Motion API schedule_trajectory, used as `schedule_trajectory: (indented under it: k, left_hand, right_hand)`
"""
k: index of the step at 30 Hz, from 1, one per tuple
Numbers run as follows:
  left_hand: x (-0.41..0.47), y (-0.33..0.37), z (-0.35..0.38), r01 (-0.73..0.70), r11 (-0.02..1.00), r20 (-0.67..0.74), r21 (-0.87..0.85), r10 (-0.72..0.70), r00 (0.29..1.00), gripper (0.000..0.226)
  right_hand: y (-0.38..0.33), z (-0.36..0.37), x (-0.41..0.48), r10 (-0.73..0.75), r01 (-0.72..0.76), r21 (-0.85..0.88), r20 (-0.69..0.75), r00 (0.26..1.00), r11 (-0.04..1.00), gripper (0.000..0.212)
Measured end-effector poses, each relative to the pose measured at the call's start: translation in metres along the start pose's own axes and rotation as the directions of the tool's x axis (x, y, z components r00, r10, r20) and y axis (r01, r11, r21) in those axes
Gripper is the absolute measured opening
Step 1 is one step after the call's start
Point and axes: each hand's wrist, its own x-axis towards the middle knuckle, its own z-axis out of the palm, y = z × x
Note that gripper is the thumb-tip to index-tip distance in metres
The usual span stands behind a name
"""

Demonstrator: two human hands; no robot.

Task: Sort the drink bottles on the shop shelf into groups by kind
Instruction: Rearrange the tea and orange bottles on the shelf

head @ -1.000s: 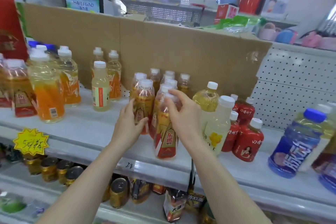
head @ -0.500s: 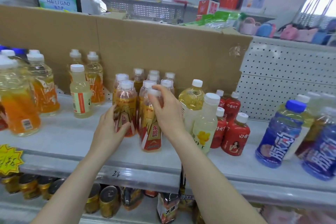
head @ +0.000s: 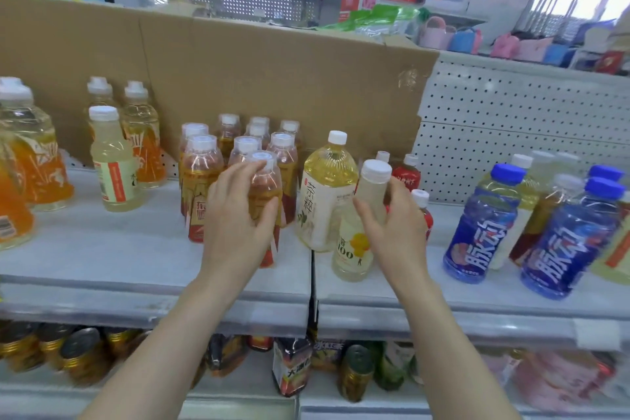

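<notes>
L hand (head: 238,215) fingers grip front amber tea bottle (head: 264,181), mid shelf (head: 102,249) w/ its group, prob. squaring it; R hand (head: 392,225) fingers curl round pale lemon bottle (head: 351,249) just right, prob. a misfit.

White caps and red labels marked the amber tea bottles (head: 201,181), yellow print the pale bottle (head: 351,249), and the sports drinks (head: 484,228) were blue.

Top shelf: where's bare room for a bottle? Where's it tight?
Widest patch: shelf front-left, between the orange-label bottle and the amber tea cluster. Smaller gap between red bottles and blue bottles. Crowded: centre, where the left hand grips the front amber bottle, the right hand the pale bottle beside the big yellow bottle.
</notes>
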Motion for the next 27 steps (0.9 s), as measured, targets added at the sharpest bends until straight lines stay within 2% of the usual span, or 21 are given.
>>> schedule_trajectory:
  k: [5,8,11,13,15,17,21,27]
  left_hand:
    - [0.002,0.038,0.032,-0.105,0.993,-0.103,0.054,0.110,0.989,0.052]
    - [0.004,0.055,0.057,-0.093,0.996,0.005,0.009,0.093,0.996,0.063]
    - [0.015,0.052,0.091,0.114,0.990,0.171,-0.084,-0.098,0.980,0.085]
    - [0.025,0.044,0.105,0.288,0.946,0.271,-0.149,-0.242,0.932,0.097]
    - [0.032,0.037,0.114,0.400,0.903,0.317,-0.160,-0.336,0.887,0.101]
    - [0.030,0.036,0.116,0.421,0.901,0.286,-0.102,-0.379,0.880,0.102]
    - [0.014,0.043,0.107,0.387,0.922,0.196,-0.024,-0.375,0.906,0.106]
    - [-0.016,0.053,0.095,0.364,0.931,0.148,-0.001,-0.360,0.921,0.090]
  right_hand:
    - [0.028,-0.035,-0.002,0.017,-0.019,-0.074,-0.024,1.000,0.997,0.044]
    - [0.043,-0.048,0.001,0.060,-0.062,-0.086,-0.024,0.998,0.994,0.051]
    - [0.052,-0.054,-0.002,0.068,-0.065,-0.043,0.071,0.995,0.997,0.059]
    - [0.057,-0.058,-0.009,0.072,-0.074,0.002,0.183,0.980,0.997,0.067]
    - [0.064,-0.061,-0.014,0.055,-0.057,-0.002,0.253,0.966,0.998,0.074]
    - [0.070,-0.063,-0.016,0.034,-0.035,0.001,0.271,0.962,0.999,0.078]
    - [0.076,-0.060,-0.014,-0.001,-0.016,0.063,0.261,0.965,0.998,0.075]
    - [0.081,-0.057,-0.013,-0.012,-0.015,0.095,0.273,0.962,0.995,0.075]
